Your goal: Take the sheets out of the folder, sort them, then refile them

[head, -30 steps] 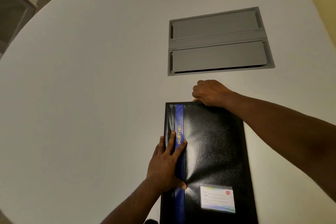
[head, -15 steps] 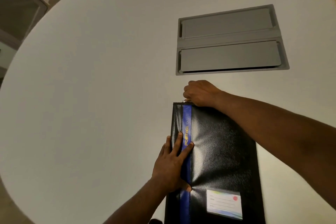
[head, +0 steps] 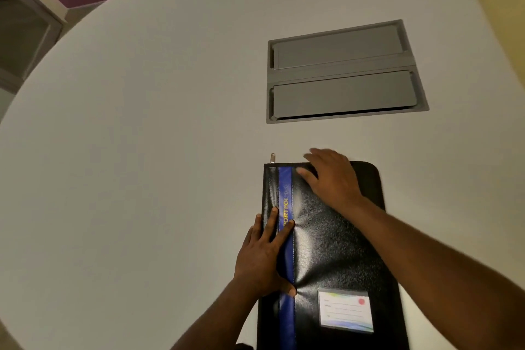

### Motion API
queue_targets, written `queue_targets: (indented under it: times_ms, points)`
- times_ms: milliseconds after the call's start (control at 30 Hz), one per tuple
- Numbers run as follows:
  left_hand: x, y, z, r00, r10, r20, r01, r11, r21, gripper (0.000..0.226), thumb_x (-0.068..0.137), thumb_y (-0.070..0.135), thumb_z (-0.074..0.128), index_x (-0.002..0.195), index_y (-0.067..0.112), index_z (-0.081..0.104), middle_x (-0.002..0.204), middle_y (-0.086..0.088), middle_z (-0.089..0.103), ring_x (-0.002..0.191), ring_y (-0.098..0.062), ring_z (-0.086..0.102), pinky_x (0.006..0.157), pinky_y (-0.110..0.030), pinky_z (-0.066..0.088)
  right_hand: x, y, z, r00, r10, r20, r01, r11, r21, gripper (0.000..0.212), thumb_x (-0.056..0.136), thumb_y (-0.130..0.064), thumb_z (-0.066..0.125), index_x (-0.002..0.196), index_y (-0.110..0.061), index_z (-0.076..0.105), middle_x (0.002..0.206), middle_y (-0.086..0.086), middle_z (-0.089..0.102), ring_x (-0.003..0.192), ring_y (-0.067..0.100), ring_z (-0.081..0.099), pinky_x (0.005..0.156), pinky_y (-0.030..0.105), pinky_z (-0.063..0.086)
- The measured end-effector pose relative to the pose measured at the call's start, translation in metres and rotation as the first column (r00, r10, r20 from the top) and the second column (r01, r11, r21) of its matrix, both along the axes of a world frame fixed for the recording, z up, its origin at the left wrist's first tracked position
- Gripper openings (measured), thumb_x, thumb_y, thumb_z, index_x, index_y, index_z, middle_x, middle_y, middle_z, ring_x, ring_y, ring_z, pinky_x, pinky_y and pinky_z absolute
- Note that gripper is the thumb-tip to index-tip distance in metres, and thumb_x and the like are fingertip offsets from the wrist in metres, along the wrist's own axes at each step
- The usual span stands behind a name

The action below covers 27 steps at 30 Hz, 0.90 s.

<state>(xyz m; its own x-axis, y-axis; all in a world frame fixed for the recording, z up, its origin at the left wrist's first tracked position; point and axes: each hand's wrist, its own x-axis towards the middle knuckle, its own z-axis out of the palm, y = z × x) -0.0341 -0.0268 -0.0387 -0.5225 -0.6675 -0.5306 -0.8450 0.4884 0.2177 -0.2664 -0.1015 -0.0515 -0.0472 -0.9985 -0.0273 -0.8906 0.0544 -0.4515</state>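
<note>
Folder (head: 335,250) flat on table (head: 142,150), closed – no sheets out yet. Left hand (head: 262,258) presses spine flat-fingered; right hand (head: 331,176) spread loose at top edge, gripping nothing. Zip pull (head: 273,158) at corner – removal, sorting, refiling remain.

A black folder (head: 335,253) with a blue stripe lies closed on the white round table (head: 142,150). The left hand (head: 262,257) presses flat on its left edge; the right hand (head: 331,176) rests open near its top edge. A zipper pull (head: 273,158) sticks out at the top left corner.
</note>
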Motion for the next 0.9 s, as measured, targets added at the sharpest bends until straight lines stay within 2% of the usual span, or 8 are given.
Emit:
queue_targets:
  times_ms: [100, 200, 300, 400, 600, 767, 900]
  points:
    - [0.000, -0.005, -0.002, 1.000, 0.013, 0.003, -0.013, 1.000, 0.007, 0.137, 0.052, 0.076, 0.074, 0.144, 0.048, -0.023, 0.151, 0.006, -0.039, 0.140, -0.027, -0.030, 0.119, -0.042, 0.001, -0.008, 0.059, -0.007, 0.980, -0.185, -0.072, 0.180, 0.981, -0.065, 0.054, 0.094, -0.056, 0.039, 0.124, -0.018, 0.064, 0.138, 0.008, 0.056, 0.128, 0.028, 0.048, 0.106, 0.046, 0.036]
    - [0.001, -0.019, -0.002, 1.000, 0.016, 0.022, -0.016, 1.000, 0.013, 0.137, 0.053, 0.077, 0.073, 0.144, 0.046, -0.025, 0.151, 0.005, -0.039, 0.142, -0.030, -0.028, 0.120, -0.045, 0.004, -0.004, 0.110, -0.012, 0.950, -0.281, -0.137, 0.282, 0.959, -0.010, 0.060, 0.091, -0.061, 0.037, 0.129, -0.021, 0.061, 0.145, 0.008, 0.048, 0.136, 0.030, 0.039, 0.107, 0.048, 0.034]
    - [-0.001, -0.036, -0.001, 1.000, 0.010, 0.025, -0.010, 1.000, 0.005, 0.140, 0.049, 0.078, 0.074, 0.146, 0.044, -0.021, 0.154, 0.005, -0.035, 0.145, -0.033, -0.022, 0.119, -0.046, 0.008, 0.005, 0.133, -0.020, 0.948, -0.253, -0.195, 0.273, 0.958, 0.085, 0.071, 0.090, -0.069, 0.028, 0.141, -0.024, 0.048, 0.154, 0.007, 0.035, 0.143, 0.031, 0.027, 0.109, 0.051, 0.034]
    - [-0.001, -0.056, -0.001, 1.000, -0.003, 0.025, 0.003, 1.000, 0.008, 0.143, 0.046, 0.079, 0.074, 0.147, 0.043, -0.019, 0.155, 0.004, -0.033, 0.145, -0.034, -0.020, 0.119, -0.047, 0.008, 0.004, 0.125, -0.023, 0.956, -0.232, -0.182, 0.259, 0.955, 0.146, 0.077, 0.089, -0.074, 0.019, 0.148, -0.029, 0.035, 0.160, 0.003, 0.021, 0.148, 0.028, 0.015, 0.112, 0.048, 0.030]
    - [-0.007, -0.097, 0.003, 0.999, -0.011, 0.039, 0.010, 1.000, 0.026, 0.146, 0.042, 0.078, 0.077, 0.149, 0.042, -0.016, 0.157, 0.004, -0.030, 0.146, -0.035, -0.017, 0.119, -0.049, 0.011, -0.007, 0.086, -0.016, 0.970, -0.162, -0.181, 0.208, 0.940, 0.271, 0.081, 0.084, -0.076, 0.012, 0.154, -0.035, 0.006, 0.163, -0.003, -0.008, 0.149, 0.023, -0.009, 0.120, 0.043, 0.010]
    - [-0.009, -0.105, 0.005, 0.999, -0.017, 0.046, 0.015, 0.999, 0.052, 0.146, 0.045, 0.072, 0.081, 0.148, 0.042, -0.017, 0.156, 0.004, -0.032, 0.145, -0.035, -0.021, 0.118, -0.051, 0.008, -0.008, 0.078, -0.004, 0.971, -0.118, -0.209, 0.190, 0.911, 0.367, 0.077, 0.091, -0.070, 0.026, 0.153, -0.035, -0.001, 0.162, -0.002, -0.013, 0.149, 0.023, -0.012, 0.120, 0.043, 0.006]
    - [-0.011, -0.101, 0.013, 0.999, 0.018, 0.050, -0.021, 0.998, 0.054, 0.140, 0.052, 0.071, 0.079, 0.151, 0.037, -0.014, 0.158, 0.001, -0.026, 0.146, -0.035, -0.017, 0.118, -0.052, 0.007, -0.011, 0.077, 0.018, 0.971, -0.083, -0.225, 0.171, 0.898, 0.404, 0.078, 0.090, -0.072, 0.023, 0.154, -0.034, 0.002, 0.163, 0.000, -0.006, 0.150, 0.023, -0.004, 0.120, 0.043, 0.004]
